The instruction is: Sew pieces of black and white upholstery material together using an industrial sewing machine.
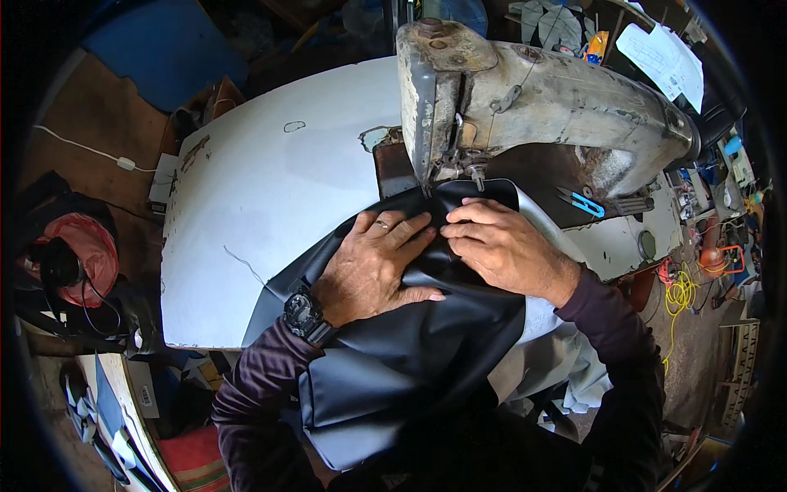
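Observation:
Black leather-like sheet material (402, 361) lies in folds under the head of an old, worn sewing machine (549, 98) and hangs over the near table edge. My left hand (369, 266) rests spread on it, thumb stretched to the right, just left of and nearer than the needle area. Close by, my right hand (512, 250) has its fingers bent and pressed together on a fold of the material. A pale underside of the sheet shows to the right of that hand. The presser foot is partly hidden by the black folds.
The white tabletop (254, 180) has chipped edges and a loose thread (243, 264). Blue-handled thread snips (584, 202) lie right of the machine head. A pink-lined bag (78, 254) sits at the left. Yellow cord (679, 291) hangs at the right.

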{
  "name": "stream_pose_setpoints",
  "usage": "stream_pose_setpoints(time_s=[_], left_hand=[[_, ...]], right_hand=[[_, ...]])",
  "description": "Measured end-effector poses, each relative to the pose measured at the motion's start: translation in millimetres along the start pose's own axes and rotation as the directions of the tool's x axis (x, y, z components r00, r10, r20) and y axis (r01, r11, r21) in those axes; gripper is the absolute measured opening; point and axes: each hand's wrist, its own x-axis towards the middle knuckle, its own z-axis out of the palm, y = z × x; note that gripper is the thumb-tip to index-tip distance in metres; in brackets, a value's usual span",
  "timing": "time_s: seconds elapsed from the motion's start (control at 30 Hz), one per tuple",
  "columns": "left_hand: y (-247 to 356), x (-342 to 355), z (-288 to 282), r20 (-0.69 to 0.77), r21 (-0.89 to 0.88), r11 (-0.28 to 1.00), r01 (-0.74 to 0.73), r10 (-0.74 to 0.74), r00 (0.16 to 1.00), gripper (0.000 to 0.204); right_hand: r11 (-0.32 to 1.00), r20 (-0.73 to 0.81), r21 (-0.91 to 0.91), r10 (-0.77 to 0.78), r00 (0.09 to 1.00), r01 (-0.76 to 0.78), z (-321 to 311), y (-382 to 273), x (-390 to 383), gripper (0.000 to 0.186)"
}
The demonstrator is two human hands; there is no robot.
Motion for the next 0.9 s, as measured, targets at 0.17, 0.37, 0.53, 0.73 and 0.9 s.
stream_pose_setpoints(time_s=[0.17, 0.37, 0.53, 0.73, 0.9], left_hand=[[2, -4, 6, 0.061, -0.064, 0.992, 0.107, -0.103, 0.993, 0.099], [5, -5, 7, 0.063, -0.135, 0.974, 0.180, -0.173, 0.983, 0.105], [6, -3, 7, 0.078, -0.132, 0.974, 0.183, -0.174, 0.982, 0.106], [5, -4, 7, 0.088, -0.114, 0.977, 0.182, -0.173, 0.981, 0.105], [3, 1, 7, 0.094, -0.108, 0.969, 0.221, -0.211, 0.973, 0.108]], right_hand=[[1.000, 0.013, -0.018, -0.003, 1.000, 0.003, -1, 0, 0, 0.016], [1.000, 0.034, -0.028, -0.004, 0.999, 0.005, -4, 1, 2, 0.015], [1.000, 0.042, -0.017, 0.003, 0.999, -0.003, -4, 2, 2, 0.016], [0.999, 0.033, -0.038, -0.010, 0.999, 0.012, -3, 4, 3, 0.015], [0.999, 0.006, -0.051, -0.006, 1.000, 0.007, 1, 10, 5, 0.014]])
